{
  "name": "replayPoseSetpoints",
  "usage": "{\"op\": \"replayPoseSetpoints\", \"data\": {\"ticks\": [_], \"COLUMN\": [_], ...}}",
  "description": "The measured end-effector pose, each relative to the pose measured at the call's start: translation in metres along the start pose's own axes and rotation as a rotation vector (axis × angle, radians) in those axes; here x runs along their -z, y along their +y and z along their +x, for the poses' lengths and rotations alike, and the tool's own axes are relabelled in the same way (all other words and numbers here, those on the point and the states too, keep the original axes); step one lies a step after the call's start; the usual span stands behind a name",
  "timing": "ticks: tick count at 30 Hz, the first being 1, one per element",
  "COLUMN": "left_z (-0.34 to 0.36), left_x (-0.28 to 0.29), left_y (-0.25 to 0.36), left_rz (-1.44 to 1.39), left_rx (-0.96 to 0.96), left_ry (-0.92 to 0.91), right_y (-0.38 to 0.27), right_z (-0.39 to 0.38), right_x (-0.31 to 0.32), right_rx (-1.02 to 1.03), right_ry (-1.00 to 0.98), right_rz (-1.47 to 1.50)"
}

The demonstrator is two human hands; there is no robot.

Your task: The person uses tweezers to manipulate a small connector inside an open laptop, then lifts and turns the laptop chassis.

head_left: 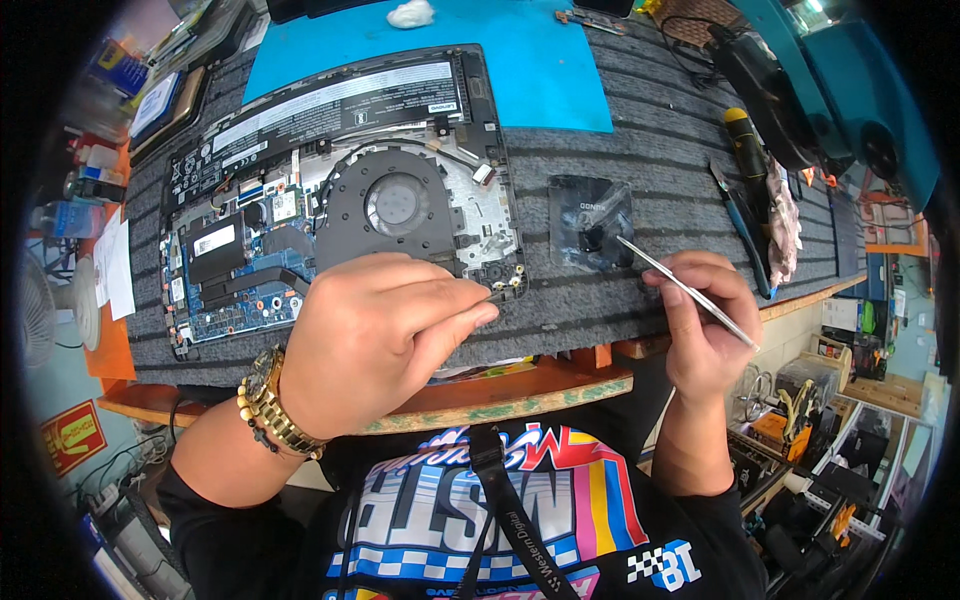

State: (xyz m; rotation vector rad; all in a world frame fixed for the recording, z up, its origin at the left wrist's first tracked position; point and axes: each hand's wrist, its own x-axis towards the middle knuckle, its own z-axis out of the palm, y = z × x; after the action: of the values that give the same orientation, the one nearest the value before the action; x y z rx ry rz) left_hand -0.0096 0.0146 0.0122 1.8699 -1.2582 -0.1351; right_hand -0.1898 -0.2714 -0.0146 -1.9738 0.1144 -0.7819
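Observation:
An opened laptop base (480,205) lies on a grey ribbed mat, showing its long black battery (330,120), round cooling fan (395,200) and blue circuit board (245,310). Over its near right corner, my left hand (385,325) has thumb and fingers pinched together; anything between them is hidden. My right hand (705,320) grips slim silver tweezers (690,293), held slanting with the tip toward the upper left. That tip sits by the right edge of a small dark plastic bag (590,220), to the right of the laptop.
A blue mat (555,75) spreads behind the laptop, with a white cotton wad (411,13) on it. At right lie blue-handled pliers (742,225), a yellow-and-black screwdriver (745,145) and a crumpled wrapper (785,220). Teal equipment (850,80) overhangs the back right. The table's wooden edge (520,400) is near me.

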Motion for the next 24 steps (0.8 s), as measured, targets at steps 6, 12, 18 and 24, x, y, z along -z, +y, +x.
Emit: {"op": "replayPoseSetpoints", "data": {"ticks": [6, 12, 18, 24], "left_z": [0.001, 0.001, 0.001, 0.001], "left_x": [-0.002, -0.004, -0.004, -0.003], "left_y": [-0.006, -0.007, -0.007, -0.007], "left_rz": [0.021, 0.023, 0.027, 0.026], "left_rx": [-0.023, -0.035, -0.046, -0.037], "left_ry": [0.028, 0.048, 0.049, 0.041], "right_y": [0.010, 0.019, 0.020, 0.013], "right_z": [0.002, 0.006, 0.012, 0.011], "right_x": [-0.002, 0.002, 0.003, -0.001], "right_rx": [-0.076, -0.049, -0.104, -0.165], "right_ry": [0.118, 0.108, 0.122, 0.142], "right_rz": [0.258, 0.287, 0.383, 0.403]}}
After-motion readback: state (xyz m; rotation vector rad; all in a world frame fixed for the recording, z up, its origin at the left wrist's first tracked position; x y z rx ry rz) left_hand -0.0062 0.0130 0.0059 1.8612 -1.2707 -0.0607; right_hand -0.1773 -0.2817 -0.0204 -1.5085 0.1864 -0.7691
